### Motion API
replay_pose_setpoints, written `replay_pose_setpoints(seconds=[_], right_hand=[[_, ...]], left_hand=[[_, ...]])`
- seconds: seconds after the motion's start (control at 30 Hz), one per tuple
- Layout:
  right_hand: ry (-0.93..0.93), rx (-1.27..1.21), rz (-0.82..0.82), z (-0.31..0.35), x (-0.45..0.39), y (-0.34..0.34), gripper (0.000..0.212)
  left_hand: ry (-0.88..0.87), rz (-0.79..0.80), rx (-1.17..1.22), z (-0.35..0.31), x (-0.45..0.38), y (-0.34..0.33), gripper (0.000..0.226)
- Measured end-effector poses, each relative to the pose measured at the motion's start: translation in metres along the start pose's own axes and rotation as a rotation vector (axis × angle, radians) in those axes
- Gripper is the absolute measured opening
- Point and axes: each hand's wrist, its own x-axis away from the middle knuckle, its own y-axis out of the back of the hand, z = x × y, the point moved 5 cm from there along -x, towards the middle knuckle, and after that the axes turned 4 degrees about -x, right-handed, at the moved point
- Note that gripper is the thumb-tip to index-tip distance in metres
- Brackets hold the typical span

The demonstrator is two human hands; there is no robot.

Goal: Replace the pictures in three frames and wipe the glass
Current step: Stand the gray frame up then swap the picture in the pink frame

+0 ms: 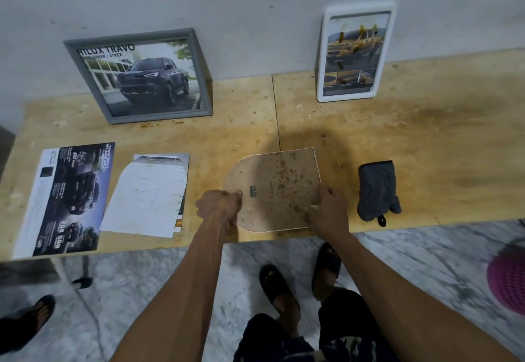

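Since the third frame (272,188) is lying face down near the front edge of the worktop (426,146), all you see is its stained brown backing, one end rounded and the other square. That's presumably so the back can come off and the picture get swapped. The left hand (220,204) is curled tight on the rounded edge, pinching it, and the right hand (328,208) grips the square end near its front corner, so both look like they're steadying it or working at the back. I can't tell from here if the backing is actually loose yet; it's too murky.

Counting it up from the head camera, the only view there is:
- three frames total: the one in hand, a grey frame (139,76) with a dark truck picture and a white frame (356,52) with a yellow truck, both leaning on the wall, probably parked out of the way
- two loose lots of printed paper to the left, a dark brochure (68,197) and a pale sheet (149,184) lying on more pages, likely the spares
- one grey cloth (377,190), just right of the right hand, handy for the glass
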Motion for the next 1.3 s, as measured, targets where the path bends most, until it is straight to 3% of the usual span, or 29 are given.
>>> replay_pose_setpoints(seconds=[0.23,0.4,0.6,0.73,0.9,1.3], right_hand=[[-0.002,0.056,0.046,0.001,0.000,0.002,0.039],[-0.009,0.126,0.087,0.003,0.001,0.001,0.053],[-0.004,0.141,0.079,0.005,0.004,0.002,0.062],[0.093,0.140,0.059,0.009,0.010,0.004,0.078],[0.140,0.127,0.039,0.012,0.014,0.005,0.052],[0.112,0.215,0.028,0.018,0.014,0.005,0.047]], left_hand=[[0.025,0.101,0.132,0.005,-0.005,-0.002,0.040],[0.006,0.144,0.131,0.015,-0.027,-0.008,0.057],[0.007,0.169,0.288,0.019,-0.015,0.004,0.048],[-0.055,0.123,0.330,0.014,-0.007,0.007,0.036],[-0.061,0.092,0.347,0.022,-0.013,0.010,0.037],[-0.054,0.198,0.503,0.029,-0.011,0.018,0.032]])
